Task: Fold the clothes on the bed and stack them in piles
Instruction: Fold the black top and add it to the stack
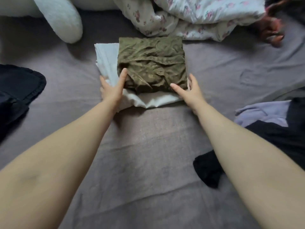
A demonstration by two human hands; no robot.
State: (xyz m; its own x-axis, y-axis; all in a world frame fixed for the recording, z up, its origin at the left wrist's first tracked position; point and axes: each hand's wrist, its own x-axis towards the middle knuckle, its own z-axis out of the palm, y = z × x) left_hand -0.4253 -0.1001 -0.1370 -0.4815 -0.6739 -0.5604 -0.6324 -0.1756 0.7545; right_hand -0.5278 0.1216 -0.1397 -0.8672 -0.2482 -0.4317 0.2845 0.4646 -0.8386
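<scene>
Folded olive-green garment [151, 63], crumpled, roughly square, set atop folded white cloth [107, 61]; pile lying directly between both hands, on mauve bedsheet [145, 146]. Left hand [112, 87] at near-left corner of pile: thumb up against green garment's left edge, fingers out over white cloth; straight, flat, gripping nothing. Right hand [189, 90] at near-right corner: thumb against green garment's near edge, fingers along right side, tips hidden behind fabric; spread and flat too, by appearance, nothing pinched. Both hands equally near; pile just beyond palms, white cloth protruding leftward and toward wrists. Long axis of white cloth running away from hands, slightly askew under green piece. Judged step: squaring or sliding pile. Unfolded items outboard of grip: black garment [209, 169] and lilac garment [260, 113] beside right forearm, dark navy garment [18, 90] left of left forearm. Floral duvet [198, 19] beyond pile.
</scene>
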